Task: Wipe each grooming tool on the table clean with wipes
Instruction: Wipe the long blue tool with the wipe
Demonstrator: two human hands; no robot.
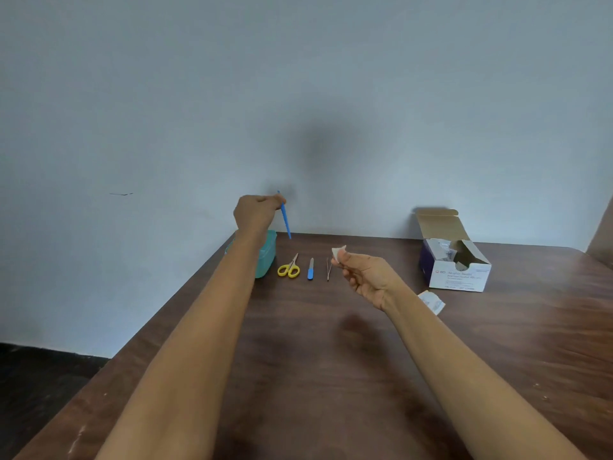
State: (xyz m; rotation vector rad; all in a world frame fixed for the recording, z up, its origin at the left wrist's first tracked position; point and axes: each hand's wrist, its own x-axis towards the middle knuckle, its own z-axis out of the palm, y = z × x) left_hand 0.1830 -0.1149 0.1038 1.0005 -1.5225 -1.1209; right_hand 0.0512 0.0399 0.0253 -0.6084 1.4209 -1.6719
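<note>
My left hand (254,214) is raised above the table's far left corner and grips a thin blue tool (285,219) by its top end, so it hangs tip down. To the right and lower, my right hand (363,277) pinches a small white wipe (337,253) between thumb and fingers. On the brown table (331,343) lie, in a row, yellow-handled scissors (290,267), a blue and grey nail file (310,269) and thin metal tweezers (328,269).
A teal plastic container (268,257) stands at the far left table corner, partly behind my left forearm. An open box of alcohol swabs (456,260) sits at the back right, with a torn wipe wrapper (433,302) in front of it. A pale wall rises behind.
</note>
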